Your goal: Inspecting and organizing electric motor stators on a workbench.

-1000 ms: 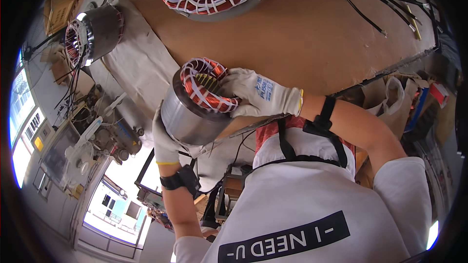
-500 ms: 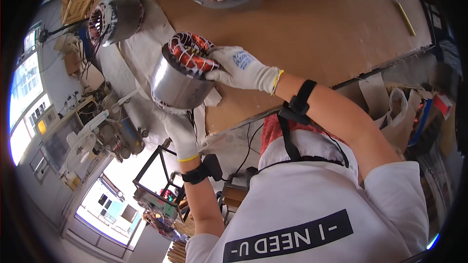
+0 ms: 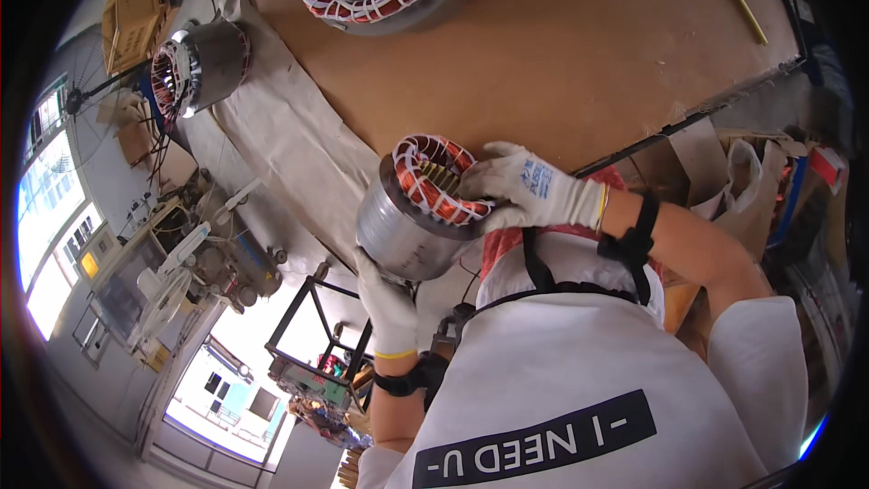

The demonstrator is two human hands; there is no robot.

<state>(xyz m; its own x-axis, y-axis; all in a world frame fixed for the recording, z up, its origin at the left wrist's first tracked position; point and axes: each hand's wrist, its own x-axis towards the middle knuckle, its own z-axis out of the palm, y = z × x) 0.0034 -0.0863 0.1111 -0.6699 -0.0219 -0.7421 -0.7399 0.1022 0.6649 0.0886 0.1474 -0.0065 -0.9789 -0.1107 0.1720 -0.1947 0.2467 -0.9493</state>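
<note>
Between my two white-gloved hands is a motor stator [image 3: 407, 231], a grey metal cylinder with copper windings laced in white cord around its upper end. It is tilted, close in front of my body. My right hand [image 3: 525, 186] grips the laced winding at the right of its rim, fingers curled into the bore. At the stator's lower left, my left hand [image 3: 385, 303] presses against the metal shell from below; its fingertips are partly hidden behind the shell.
A larger stator [image 3: 362, 14] stands on the brown-topped table [image 3: 579, 63] at the far side. Another stator [image 3: 213, 63] lies on its side at the left. A thin yellow rod [image 3: 745, 14] lies at the far right. A black metal frame [image 3: 317, 326] stands below left.
The held stator has moved right and nearer to my body, with both hands moving along with it. The view has shifted a little, showing more of the far stators.
</note>
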